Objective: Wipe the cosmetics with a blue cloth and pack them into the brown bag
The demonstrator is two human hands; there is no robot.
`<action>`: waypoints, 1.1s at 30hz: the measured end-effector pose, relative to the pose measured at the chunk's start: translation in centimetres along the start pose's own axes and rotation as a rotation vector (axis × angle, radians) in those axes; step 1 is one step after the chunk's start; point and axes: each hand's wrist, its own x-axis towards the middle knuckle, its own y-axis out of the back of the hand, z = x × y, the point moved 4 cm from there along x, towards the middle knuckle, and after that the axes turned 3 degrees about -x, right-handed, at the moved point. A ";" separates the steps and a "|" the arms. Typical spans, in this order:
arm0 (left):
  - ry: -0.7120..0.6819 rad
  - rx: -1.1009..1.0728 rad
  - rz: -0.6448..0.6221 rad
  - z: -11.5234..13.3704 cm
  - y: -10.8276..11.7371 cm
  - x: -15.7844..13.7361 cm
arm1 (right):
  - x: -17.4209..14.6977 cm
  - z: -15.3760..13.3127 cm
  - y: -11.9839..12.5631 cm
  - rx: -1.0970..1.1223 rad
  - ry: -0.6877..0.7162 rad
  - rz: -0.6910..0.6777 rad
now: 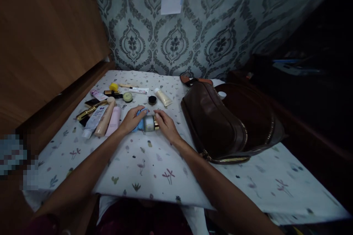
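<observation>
Jar [149, 123] lies on its side between the fingers of the left hand [130, 121] and the right hand [167, 127]. Left fingers curl round a blue cloth [139, 125] against it; right fingers bend in, holding its gold lid [156, 122]. Past the fingers (quite near) is a black pot [152, 100]; to their right sits a big brown bag [213, 121].

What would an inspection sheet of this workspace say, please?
Surface: printed white cover.
Job's things: jar on its side, with gold-coloured lid; blue cloth-like item next to it.
Clutter: beige tube at left; cream-coloured tube beyond the hands; brown bag at right.
Hands: left hand holds the blue cloth-like item; right hand at the lid, grip unclear.
Cables: nothing seen.
Surroundings: patterned wall ahead; wooden panel at left.
</observation>
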 end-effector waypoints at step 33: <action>-0.305 0.367 -0.291 5.6 -1.0 -8.8 | -7.2 -2.7 2.7 -0.031 -0.002 -0.287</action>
